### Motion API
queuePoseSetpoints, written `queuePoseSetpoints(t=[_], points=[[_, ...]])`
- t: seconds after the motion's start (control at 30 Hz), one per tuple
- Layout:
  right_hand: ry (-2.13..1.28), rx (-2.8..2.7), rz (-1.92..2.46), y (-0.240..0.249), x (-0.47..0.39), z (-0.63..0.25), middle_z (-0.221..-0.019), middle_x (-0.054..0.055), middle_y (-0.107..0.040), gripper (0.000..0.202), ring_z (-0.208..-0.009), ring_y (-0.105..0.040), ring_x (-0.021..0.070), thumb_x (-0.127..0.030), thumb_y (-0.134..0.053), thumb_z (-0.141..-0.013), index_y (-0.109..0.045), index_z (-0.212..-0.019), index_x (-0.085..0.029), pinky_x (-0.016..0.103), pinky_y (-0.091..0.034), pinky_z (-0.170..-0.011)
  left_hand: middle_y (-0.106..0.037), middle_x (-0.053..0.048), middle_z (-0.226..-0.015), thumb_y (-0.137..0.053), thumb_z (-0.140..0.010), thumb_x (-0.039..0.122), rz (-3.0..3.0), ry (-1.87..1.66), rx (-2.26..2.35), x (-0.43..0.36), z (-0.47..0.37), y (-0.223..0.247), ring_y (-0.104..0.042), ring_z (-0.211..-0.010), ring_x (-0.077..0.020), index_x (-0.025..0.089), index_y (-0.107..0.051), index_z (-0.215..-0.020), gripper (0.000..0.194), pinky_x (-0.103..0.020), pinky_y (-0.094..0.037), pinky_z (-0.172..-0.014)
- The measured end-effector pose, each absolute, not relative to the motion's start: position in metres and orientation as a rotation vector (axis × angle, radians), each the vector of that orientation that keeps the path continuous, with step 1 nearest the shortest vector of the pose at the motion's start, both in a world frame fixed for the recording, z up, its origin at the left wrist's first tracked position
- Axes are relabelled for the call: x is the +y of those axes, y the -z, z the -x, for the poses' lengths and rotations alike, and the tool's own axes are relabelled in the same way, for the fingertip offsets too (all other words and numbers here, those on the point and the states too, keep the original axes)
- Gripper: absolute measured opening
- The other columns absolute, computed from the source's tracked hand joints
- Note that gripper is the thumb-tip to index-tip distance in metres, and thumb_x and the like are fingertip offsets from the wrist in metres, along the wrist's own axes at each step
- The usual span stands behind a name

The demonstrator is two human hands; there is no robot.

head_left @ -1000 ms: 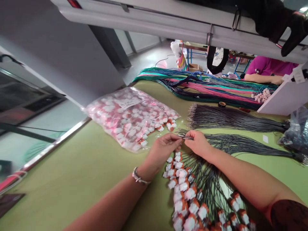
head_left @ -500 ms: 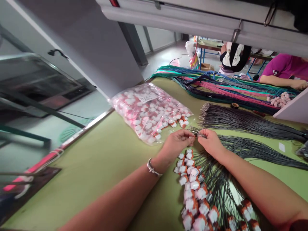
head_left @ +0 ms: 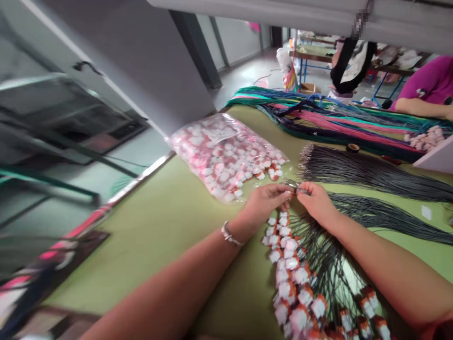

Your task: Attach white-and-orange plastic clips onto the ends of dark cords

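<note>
My left hand (head_left: 271, 198) is pinched on a small white and orange connector, beside the open edge of a clear bag of connectors (head_left: 230, 153). Close to its right, my right hand (head_left: 316, 200) pinches the metal-tipped end of a dark wire. The fingertips of both hands nearly meet. Below them lie rows of white and orange connectors (head_left: 292, 263) joined to dark wires (head_left: 327, 255). One loose bundle of dark wires (head_left: 382, 219) runs right from behind my right hand, and a thicker bundle (head_left: 357, 170) lies beyond it.
Coloured wires (head_left: 339, 118) stretch across the back of the green table (head_left: 152, 236). A tape roll (head_left: 353, 148) sits near the dark wires. At the right a person in a purple sleeve (head_left: 424, 82) leans by pale connectors (head_left: 426, 138). A grey panel (head_left: 148, 61) stands behind the bag.
The camera view has shifted, so the table things appear slightly higher and further right. Both hands stay close together, with their fingers still pinched. The person's purple sleeve has moved right.
</note>
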State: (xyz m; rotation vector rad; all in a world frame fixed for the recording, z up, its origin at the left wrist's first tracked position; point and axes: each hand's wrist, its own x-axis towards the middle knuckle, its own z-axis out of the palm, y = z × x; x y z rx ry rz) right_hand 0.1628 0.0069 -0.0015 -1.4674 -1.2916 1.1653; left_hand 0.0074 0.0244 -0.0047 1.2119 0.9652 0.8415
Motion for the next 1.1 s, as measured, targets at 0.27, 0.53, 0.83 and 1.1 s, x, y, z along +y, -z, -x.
queuePoseSetpoints(t=[0.27,0.53,0.83,1.1], points=[[-1.226,-1.255,1.481,-0.0016,0.008,-0.1643,-0.052,-0.005,-0.042,0.018,-0.049,-0.031,0.0083,-0.037,-0.054,-0.063,-0.052,-0.062,-0.019,0.024,-0.025,-0.047,-0.063,0.001,-0.061,-0.072,-0.073,0.03,-1.113,-0.861,0.882,0.0259,-0.0047,0.0099,-0.056,-0.051,-0.0066,0.012,-0.067,-0.089,0.024,-0.019,-0.047,-0.052],[-1.205,-1.285,1.474,0.0019,0.0091,-0.1639,-0.053,-0.005,-0.044,0.017,-0.051,-0.032,0.0083,-0.035,-0.053,-0.062,-0.052,-0.062,-0.018,0.023,-0.026,-0.048,-0.062,0.001,-0.059,-0.075,-0.071,0.034,-1.155,-0.832,0.857,0.0273,-0.0036,0.0101,-0.054,-0.047,-0.0059,0.012,-0.066,-0.085,0.027,-0.019,-0.045,-0.048],[-1.146,-1.35,1.502,0.0011,0.0068,-0.1637,-0.055,-0.004,-0.047,0.013,-0.055,-0.037,0.0098,-0.032,-0.052,-0.061,-0.051,-0.061,-0.018,0.023,-0.03,-0.051,-0.061,0.003,-0.053,-0.079,-0.065,0.032,-1.187,-0.876,0.937,0.021,-0.0099,0.0074,-0.054,-0.045,-0.0067,0.012,-0.065,-0.081,0.03,-0.019,-0.045,-0.048],[-1.197,-1.381,1.462,-0.001,0.0069,-0.1656,-0.053,-0.005,-0.044,0.012,-0.053,-0.034,0.009,-0.031,-0.051,-0.059,-0.05,-0.06,-0.019,0.023,-0.028,-0.051,-0.062,0.002,-0.052,-0.08,-0.063,0.037,-1.186,-0.839,0.93,0.0198,-0.0103,0.0035,-0.054,-0.044,-0.0068,0.012,-0.066,-0.08,0.033,-0.019,-0.045,-0.046]])
